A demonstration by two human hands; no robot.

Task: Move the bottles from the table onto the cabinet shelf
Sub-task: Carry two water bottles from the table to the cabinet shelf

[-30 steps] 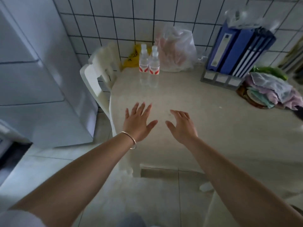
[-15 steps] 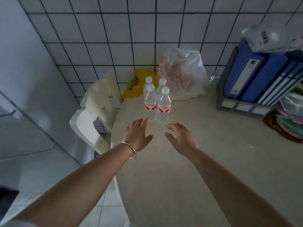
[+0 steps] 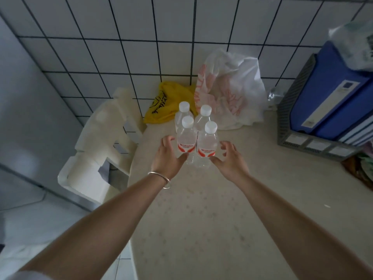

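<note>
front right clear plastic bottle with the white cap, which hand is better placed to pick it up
Right. The right hand is open beside the front right clear plastic bottle, thumb by its base. The left hand flanks the front left bottle and would have to cross it.

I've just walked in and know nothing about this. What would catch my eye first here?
Four clear water bottles with white caps and red labels stand bunched at the far edge of the pale table. The person's left hand and right hand flank the front pair, fingers curved, not yet gripping. Behind lie a yellow bag and a white plastic bag against the tiled wall.
</note>
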